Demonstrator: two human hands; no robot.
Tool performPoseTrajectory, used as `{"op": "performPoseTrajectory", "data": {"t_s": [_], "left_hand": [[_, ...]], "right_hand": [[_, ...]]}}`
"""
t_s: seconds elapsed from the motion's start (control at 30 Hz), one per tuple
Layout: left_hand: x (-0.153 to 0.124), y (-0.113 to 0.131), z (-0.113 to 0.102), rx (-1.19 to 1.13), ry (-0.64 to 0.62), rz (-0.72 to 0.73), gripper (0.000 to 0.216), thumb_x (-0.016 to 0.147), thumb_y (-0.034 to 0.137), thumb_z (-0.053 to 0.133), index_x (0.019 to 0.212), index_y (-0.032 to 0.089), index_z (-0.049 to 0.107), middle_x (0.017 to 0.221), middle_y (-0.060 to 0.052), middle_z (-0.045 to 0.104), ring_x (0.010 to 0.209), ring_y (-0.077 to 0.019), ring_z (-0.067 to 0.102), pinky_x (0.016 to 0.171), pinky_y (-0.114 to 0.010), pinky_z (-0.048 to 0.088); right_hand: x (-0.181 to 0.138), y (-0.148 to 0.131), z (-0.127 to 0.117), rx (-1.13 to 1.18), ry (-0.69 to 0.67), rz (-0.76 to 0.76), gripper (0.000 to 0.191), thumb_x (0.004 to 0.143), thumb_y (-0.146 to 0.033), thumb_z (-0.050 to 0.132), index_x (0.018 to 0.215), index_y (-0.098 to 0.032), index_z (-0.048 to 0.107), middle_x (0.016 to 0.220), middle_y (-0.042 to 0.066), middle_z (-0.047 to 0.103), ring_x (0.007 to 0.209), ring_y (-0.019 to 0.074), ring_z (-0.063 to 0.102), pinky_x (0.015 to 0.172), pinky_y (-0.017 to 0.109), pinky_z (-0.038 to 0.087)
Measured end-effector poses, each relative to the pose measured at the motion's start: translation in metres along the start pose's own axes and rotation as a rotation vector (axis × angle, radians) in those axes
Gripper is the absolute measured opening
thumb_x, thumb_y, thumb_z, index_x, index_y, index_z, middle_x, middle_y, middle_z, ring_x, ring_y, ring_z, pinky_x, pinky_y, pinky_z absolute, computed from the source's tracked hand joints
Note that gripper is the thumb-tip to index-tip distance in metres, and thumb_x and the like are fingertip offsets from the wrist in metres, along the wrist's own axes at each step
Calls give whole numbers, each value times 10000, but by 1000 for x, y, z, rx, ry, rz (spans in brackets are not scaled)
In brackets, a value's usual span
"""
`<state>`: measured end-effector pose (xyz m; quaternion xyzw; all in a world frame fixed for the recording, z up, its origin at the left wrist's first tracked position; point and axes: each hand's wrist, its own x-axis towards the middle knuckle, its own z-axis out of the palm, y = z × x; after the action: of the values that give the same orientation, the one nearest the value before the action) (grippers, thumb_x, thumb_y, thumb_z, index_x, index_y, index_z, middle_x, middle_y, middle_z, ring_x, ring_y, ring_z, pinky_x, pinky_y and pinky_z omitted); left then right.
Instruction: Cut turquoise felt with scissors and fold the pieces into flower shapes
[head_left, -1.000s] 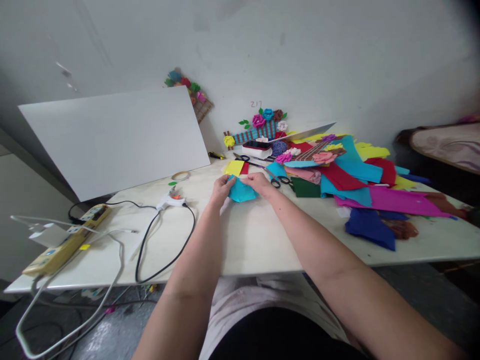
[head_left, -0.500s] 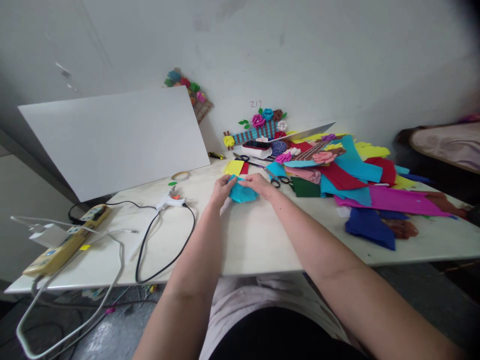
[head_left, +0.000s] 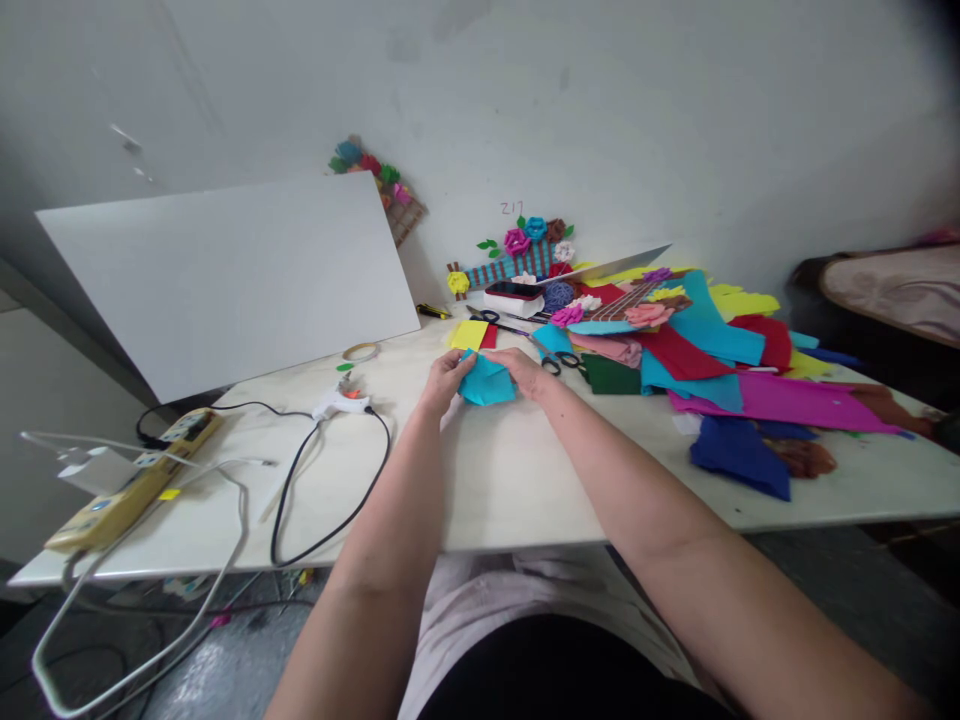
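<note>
Head view: your left hand (head_left: 444, 380) and right hand (head_left: 527, 370) each pinch one blue paper piece (head_left: 486, 382); two scissors (head_left: 555, 361) lie just beyond.

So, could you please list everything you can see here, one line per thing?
turquoise paper piece: one, held over table centre
glue gun: one, white, black cord, left of hands
power strip: one, yellow, table's left edge
tape roll: one, tan, behind glue gun
white board: one, leaning on wall
scissors: two pairs, behind hands
coloured paper sheets: many, heaped right
paper flower decorations: several, by wall
table: one, white
left hand: on paper
right hand: on paper
</note>
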<state>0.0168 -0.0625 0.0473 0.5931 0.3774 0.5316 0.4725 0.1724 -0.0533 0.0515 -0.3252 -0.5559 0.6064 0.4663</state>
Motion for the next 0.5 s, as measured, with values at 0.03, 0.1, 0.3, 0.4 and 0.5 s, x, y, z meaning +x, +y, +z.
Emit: {"op": "performPoseTrajectory", "data": {"t_s": [0.03, 0.1, 0.3, 0.4, 0.5], "left_hand": [[0, 0, 0, -3, -2, -3, 387, 607, 496, 689, 696, 146, 549, 556, 34, 488, 475, -64, 410, 443, -198, 318], [1, -1, 0, -4, 1, -2, 381, 608, 486, 691, 704, 144, 557, 555, 35, 488, 473, -63, 406, 441, -197, 313], [1, -2, 0, -17, 16, 12, 351, 623, 461, 690, 706, 142, 568, 550, 37, 481, 477, -60, 398, 450, -194, 308], [1, -1, 0, -26, 15, 3, 345, 621, 458, 691, 695, 144, 569, 544, 38, 477, 475, -62, 399, 453, -198, 309], [0, 0, 1, -22, 24, 11, 332, 615, 448, 695, 685, 142, 585, 549, 34, 487, 490, -66, 411, 471, -199, 321]], "right_hand": [[1, 1, 0, 16, 2, 11, 285, 638, -401, 685, 718, -135, 626, 615, 21, 636, 584, 147, 567, 607, 282, 443], [1, 1, -1, 7, 17, 34, 258, 639, -371, 695, 691, -129, 621, 595, 17, 631, 548, 134, 557, 580, 271, 438], [-1, 1, -1, -77, 49, 17, 286, 592, -359, 732, 569, -127, 567, 483, -26, 552, 434, 79, 456, 465, 220, 359], [-1, 1, -1, -72, 52, -2, 272, 583, -352, 734, 579, -125, 585, 481, -25, 556, 432, 80, 459, 454, 215, 361], [-1, 0, 0, -35, 32, 29, 251, 558, -330, 752, 616, -128, 615, 518, -5, 597, 465, 105, 509, 483, 233, 409]]}}
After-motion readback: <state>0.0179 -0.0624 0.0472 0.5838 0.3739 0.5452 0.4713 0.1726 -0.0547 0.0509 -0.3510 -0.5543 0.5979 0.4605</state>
